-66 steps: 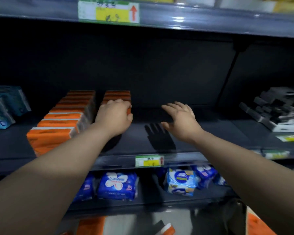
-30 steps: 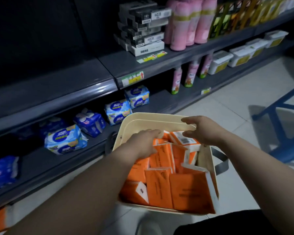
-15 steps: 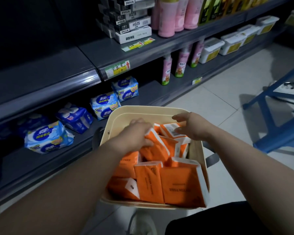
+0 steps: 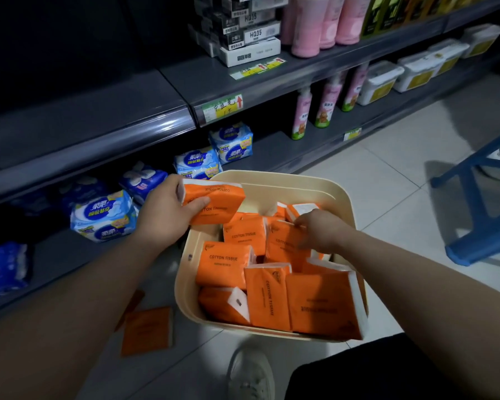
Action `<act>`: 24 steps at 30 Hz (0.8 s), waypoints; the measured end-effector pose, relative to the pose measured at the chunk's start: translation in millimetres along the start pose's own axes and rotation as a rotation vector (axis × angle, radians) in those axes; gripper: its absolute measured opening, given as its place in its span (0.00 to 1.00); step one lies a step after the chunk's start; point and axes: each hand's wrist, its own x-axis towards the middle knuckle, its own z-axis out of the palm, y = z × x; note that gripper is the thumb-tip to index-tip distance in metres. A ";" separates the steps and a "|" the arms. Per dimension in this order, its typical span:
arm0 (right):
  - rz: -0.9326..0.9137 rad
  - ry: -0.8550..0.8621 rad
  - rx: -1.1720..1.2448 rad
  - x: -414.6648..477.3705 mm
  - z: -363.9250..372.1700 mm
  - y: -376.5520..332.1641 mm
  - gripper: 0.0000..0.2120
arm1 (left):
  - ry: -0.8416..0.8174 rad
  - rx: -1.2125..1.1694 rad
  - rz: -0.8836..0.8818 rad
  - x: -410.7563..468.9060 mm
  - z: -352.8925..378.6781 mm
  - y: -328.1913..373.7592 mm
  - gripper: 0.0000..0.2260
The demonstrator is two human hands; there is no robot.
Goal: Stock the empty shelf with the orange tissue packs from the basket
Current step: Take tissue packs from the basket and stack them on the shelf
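A cream basket (image 4: 274, 184) on the floor holds several orange tissue packs (image 4: 223, 267). My left hand (image 4: 165, 210) grips one orange pack (image 4: 217, 204) and holds it lifted over the basket's far left rim. My right hand (image 4: 319, 230) reaches down into the basket, fingers curled on the top edge of another orange pack (image 4: 283, 243) that still stands among the others. The dark empty shelf (image 4: 84, 111) runs across the upper left.
Blue and white packs (image 4: 104, 216) line the bottom shelf beside the basket. One orange pack (image 4: 147, 330) lies on the floor tiles to the left. My shoe (image 4: 250, 373) is near the basket's front. A blue stool (image 4: 482, 206) stands at right. Bottles and boxes fill the right shelves.
I turned from the shelf down to the basket. My left hand has lifted one orange pack up and to the left, out of the pile. My right hand moved lower onto another pack.
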 end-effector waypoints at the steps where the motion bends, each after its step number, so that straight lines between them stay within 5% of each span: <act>1: -0.007 0.005 -0.037 1.6 2.3 -2.2 0.22 | -0.005 -0.007 -0.004 -0.8 -0.9 -1.7 0.15; 8: -0.046 0.126 -0.033 0.6 -18.4 -19.7 0.24 | 0.027 -0.009 0.013 -2.3 -14.1 -5.1 0.15; 12: -0.125 0.341 0.005 -9.3 -45.4 -42.2 0.10 | 0.077 -0.042 0.036 1.6 -41.0 -2.3 0.16; 24: -0.426 0.601 0.286 -38.6 -88.3 -167.7 0.20 | 0.291 0.046 -0.003 -5.3 -190.6 -31.9 0.18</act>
